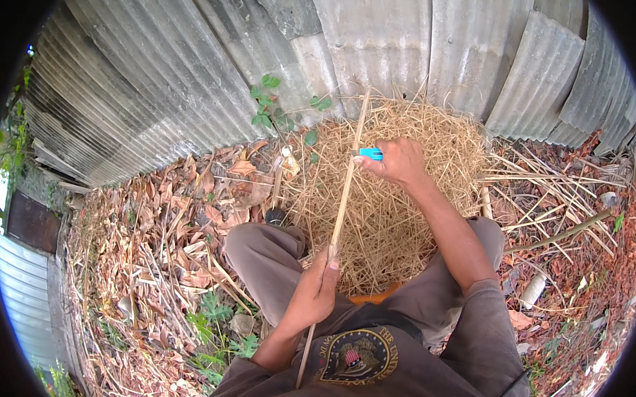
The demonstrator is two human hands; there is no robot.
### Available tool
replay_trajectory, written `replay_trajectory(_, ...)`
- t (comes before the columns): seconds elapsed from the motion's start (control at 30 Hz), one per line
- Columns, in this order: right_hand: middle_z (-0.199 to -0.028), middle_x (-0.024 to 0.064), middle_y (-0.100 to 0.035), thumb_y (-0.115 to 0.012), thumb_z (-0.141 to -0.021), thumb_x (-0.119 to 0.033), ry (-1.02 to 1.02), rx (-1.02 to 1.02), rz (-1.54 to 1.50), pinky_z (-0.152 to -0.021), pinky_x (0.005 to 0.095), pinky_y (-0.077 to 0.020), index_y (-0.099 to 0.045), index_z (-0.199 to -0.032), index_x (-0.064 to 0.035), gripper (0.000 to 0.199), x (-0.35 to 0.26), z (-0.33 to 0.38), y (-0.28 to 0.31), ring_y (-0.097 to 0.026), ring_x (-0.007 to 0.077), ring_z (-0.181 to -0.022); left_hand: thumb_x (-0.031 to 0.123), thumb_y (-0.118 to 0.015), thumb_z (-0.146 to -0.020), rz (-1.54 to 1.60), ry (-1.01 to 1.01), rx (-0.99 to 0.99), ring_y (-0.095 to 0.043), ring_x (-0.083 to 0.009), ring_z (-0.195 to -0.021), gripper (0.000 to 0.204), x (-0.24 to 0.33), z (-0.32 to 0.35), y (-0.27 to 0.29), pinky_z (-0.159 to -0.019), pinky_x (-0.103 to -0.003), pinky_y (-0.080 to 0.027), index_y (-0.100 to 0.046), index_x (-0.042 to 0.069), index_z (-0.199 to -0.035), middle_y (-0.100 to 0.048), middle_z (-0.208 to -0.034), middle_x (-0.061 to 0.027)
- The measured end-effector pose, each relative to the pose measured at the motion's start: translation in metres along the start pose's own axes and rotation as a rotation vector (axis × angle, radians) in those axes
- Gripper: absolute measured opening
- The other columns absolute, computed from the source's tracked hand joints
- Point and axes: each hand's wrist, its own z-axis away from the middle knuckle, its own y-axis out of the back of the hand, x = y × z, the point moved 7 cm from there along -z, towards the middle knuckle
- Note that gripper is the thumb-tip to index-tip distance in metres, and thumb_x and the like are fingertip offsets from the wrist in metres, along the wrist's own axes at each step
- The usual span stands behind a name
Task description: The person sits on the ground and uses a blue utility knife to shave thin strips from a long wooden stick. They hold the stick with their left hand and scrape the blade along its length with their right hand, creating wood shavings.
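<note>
A long, thin strip of pale wood or bamboo (344, 200) runs from my lap up toward the metal wall, slightly tilted to the right at its far end. My left hand (318, 287) is closed round its lower part, just above my lap. Farther up, my right hand (399, 161) grips a bright blue utility knife (371, 154). The knife's tip meets the strip near its upper end. Beneath both hands, between my bent legs, lies a heap of dry straw-like shavings (392, 209).
A corrugated metal wall (381, 45) stands behind the heap. Dry brown leaves (166, 263) cover the ground at left. Thin split sticks (552, 191) lie scattered at right. A green-leaved plant (265, 107) grows by the wall, and weeds (213, 322) sprout beside my left leg.
</note>
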Motion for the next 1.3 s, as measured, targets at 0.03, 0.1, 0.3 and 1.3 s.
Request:
replay_trajectory(0.03, -0.047, 0.01, -0.055, -0.042, -0.073, -0.086, -0.006, -0.02, -0.009, -0.044, 0.0414, -0.0455, -0.064, -0.06, -0.0068, 0.083, 0.003, 0.002, -0.006, -0.059, 0.027, -0.045, 0.019, -0.04, -0.102, -0.002, 0.005, -0.001, -0.045, -0.0177, -0.059, 0.032, -0.001, 0.002, -0.001, -0.059, -0.033, -0.041, -0.044, 0.0, -0.127, -0.046, -0.066, -0.0089)
replay_trajectory(0.1, -0.049, 0.0106, -0.056, -0.042, -0.074, -0.086, -0.009, -0.066, -0.027, -0.044, 0.0415, -0.0458, -0.064, -0.061, -0.0069, 0.083, -0.001, 0.005, -0.011, -0.06, 0.0275, -0.047, 0.018, -0.04, -0.102, -0.001, 0.022, 0.005, -0.046, -0.0181, -0.06, 0.031, 0.0, 0.008, 0.0, -0.059, -0.034, -0.041, -0.045, 0.0, -0.126, -0.046, -0.067, -0.0097)
replay_trajectory(0.3, -0.053, 0.0115, -0.058, -0.041, -0.077, -0.083, -0.213, -0.116, 0.039, -0.051, 0.0442, -0.0477, -0.065, -0.064, -0.0083, 0.08, 0.053, -0.022, 0.003, -0.062, 0.0286, -0.053, 0.016, -0.042, -0.101, 0.04, 0.049, -0.042, -0.049, -0.02, -0.062, 0.034, 0.003, 0.036, 0.002, -0.06, -0.035, -0.042, -0.043, 0.0, -0.13, -0.05, -0.07, -0.0124)
replay_trajectory(1.3, -0.045, 0.0092, -0.051, -0.055, -0.076, -0.075, 0.351, -0.233, -0.145, -0.042, 0.0411, -0.0422, -0.06, -0.061, -0.0085, 0.068, -0.101, 0.066, -0.013, -0.055, 0.0294, -0.041, 0.022, -0.043, -0.103, 0.225, 0.014, 0.158, -0.034, 0.0003, -0.053, 0.037, -0.017, -0.008, 0.012, -0.047, -0.017, -0.03, -0.046, 0.003, -0.134, -0.042, -0.067, 0.0073)
